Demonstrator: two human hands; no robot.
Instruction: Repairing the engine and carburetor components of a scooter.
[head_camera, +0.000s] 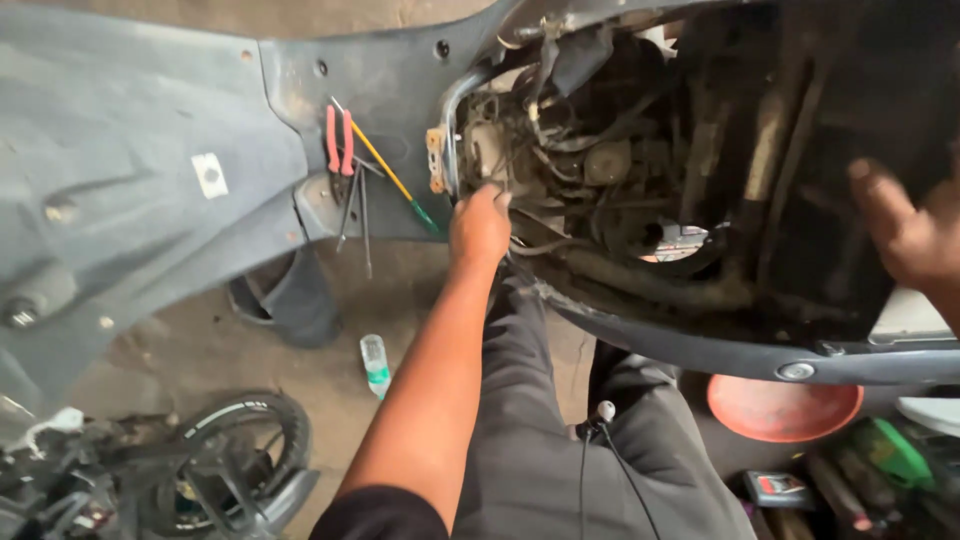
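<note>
Left hand (480, 225) reaches into the opened scooter body, fingers curled among the wiring bundle (560, 130) by the metal frame edge (447, 130); whether anything is pinched I cannot tell, the fingertips are hidden. Wiring sits at 12 o'clock from that hand: soft, thin, likely brittle at the connectors, best taken by the sheathed run, not the plugs. Right hand (915, 230), at 3 o'clock, is spread open, palm against the dark inner panel (820, 200), gripping nothing. Red-handled pliers (339, 140) and a yellow screwdriver (385, 170) rest on the grey body panel (150, 150) at 9 o'clock. A plastic bottle (375, 365) lies on the floor below.
</note>
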